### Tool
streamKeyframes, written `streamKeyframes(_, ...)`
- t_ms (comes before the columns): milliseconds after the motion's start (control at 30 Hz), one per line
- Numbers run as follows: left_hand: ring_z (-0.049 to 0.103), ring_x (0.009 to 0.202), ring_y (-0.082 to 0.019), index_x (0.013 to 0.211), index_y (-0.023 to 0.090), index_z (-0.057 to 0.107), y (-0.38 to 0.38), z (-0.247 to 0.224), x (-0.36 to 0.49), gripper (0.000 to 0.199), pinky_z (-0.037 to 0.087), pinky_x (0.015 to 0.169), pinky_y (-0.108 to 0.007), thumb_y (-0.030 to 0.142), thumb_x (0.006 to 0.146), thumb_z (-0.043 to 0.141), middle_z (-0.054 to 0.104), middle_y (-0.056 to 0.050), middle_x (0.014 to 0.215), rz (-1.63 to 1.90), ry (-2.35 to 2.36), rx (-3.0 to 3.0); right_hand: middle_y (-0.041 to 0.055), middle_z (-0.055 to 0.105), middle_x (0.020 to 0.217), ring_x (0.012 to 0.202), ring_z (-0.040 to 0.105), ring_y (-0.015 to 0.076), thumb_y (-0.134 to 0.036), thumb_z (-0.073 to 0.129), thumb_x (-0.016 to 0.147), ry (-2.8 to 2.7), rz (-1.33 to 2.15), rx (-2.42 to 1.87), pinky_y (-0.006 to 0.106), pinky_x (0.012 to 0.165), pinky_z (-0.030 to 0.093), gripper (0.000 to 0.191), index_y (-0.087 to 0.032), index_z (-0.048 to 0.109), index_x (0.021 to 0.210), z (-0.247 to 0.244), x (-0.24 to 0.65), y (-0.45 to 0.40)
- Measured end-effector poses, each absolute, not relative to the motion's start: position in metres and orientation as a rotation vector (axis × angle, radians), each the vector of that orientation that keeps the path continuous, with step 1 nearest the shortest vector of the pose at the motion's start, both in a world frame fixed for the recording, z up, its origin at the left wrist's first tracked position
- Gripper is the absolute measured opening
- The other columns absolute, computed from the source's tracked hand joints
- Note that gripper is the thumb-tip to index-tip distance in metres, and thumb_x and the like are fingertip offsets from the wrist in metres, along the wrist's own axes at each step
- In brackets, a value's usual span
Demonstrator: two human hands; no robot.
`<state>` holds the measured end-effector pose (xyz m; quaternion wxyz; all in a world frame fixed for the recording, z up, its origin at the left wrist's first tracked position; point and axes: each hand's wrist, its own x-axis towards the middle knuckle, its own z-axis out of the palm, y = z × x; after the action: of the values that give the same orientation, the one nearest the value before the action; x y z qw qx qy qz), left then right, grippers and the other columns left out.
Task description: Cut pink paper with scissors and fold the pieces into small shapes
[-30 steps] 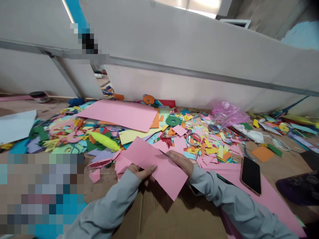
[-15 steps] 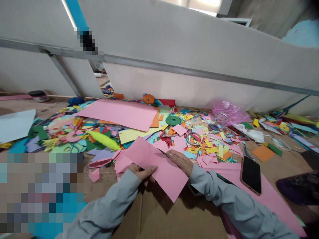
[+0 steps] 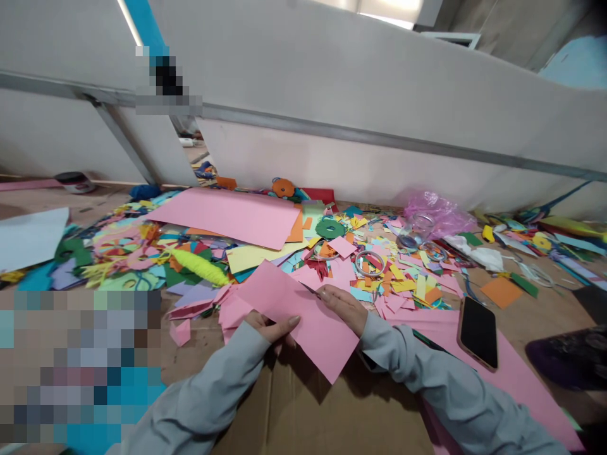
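A sheet of pink paper [image 3: 313,332] is held up between my two hands above a brown cardboard surface [image 3: 322,423]. My left hand [image 3: 275,328] pinches its lower left edge, thumb on top and the other fingers mostly underneath. On the upper right edge, my right hand [image 3: 344,308] is closed with its fingertips against the paper. A thin, dark, pointed sliver [image 3: 309,289] sticks out leftward from those fingertips; whether it is a blade cannot be made out. More pink paper pieces [image 3: 232,313] lie just beyond my left hand.
Coloured paper scraps [image 3: 403,272] are strewn along the partition [image 3: 332,148]. Among them are a large pink sheet [image 3: 227,215], a tape roll [image 3: 370,263] and yellow yarn [image 3: 199,266]. A phone [image 3: 478,333] lies on pink paper at right, near a dark shoe [image 3: 569,357].
Almost nothing differs. Both hands keep their places on the pink paper, and only its near corner has shifted very slightly.
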<state>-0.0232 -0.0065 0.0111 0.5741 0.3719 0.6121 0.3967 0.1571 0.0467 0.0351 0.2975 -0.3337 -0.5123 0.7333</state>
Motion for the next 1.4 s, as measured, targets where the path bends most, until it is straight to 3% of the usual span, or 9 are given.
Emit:
streamKeyframes(300,0.035,0.024,-0.006,0.038,0.013,0.063,-0.006,0.012,-0.023,0.043,0.021,0.028,-0.021,0.051,0.055,0.073,0.049,-0.003,0.028,0.968,1.425,0.885,-0.0004,0.055,0.069,0.058,0.050,0.0102,-0.055,0.061,0.074,-1.380,1.933,-0.869,0.022,0.053,0.036,0.043,-0.014,0.055,0.085,0.035,0.158,0.047)
streamKeyframes(467,0.037,0.024,-0.006,0.037,0.012,0.062,-0.005,0.006,-0.025,0.044,0.022,0.029,-0.020,0.050,0.054,0.074,0.060,-0.008,0.037,0.999,1.400,0.857,0.0005,0.056,0.071,0.061,0.052,0.0115,-0.056,0.060,0.075,-1.409,1.925,-0.862,0.023,0.055,0.037,0.043,-0.015,0.054,0.086,0.033,0.159,0.048)
streamKeyframes(900,0.040,0.024,-0.006,0.044,0.010,0.065,-0.005,0.001,-0.025,0.042,0.027,0.027,-0.018,0.048,0.053,0.077,0.062,-0.008,0.039,1.009,1.364,0.814,-0.0005,0.053,0.069,0.060,0.049,0.0107,-0.058,0.060,0.073,-1.431,1.894,-0.893,0.022,0.054,0.036,0.045,-0.015,0.054,0.084,0.034,0.158,0.048)
streamKeyframes(1400,0.039,0.024,-0.006,0.039,0.011,0.063,-0.005,0.007,-0.024,0.042,0.024,0.027,-0.019,0.048,0.055,0.076,0.062,-0.009,0.039,1.008,1.361,0.860,0.0000,0.053,0.069,0.060,0.050,0.0108,-0.058,0.061,0.073,-1.386,1.915,-0.889,0.023,0.056,0.037,0.044,-0.015,0.053,0.080,0.027,0.156,0.049)
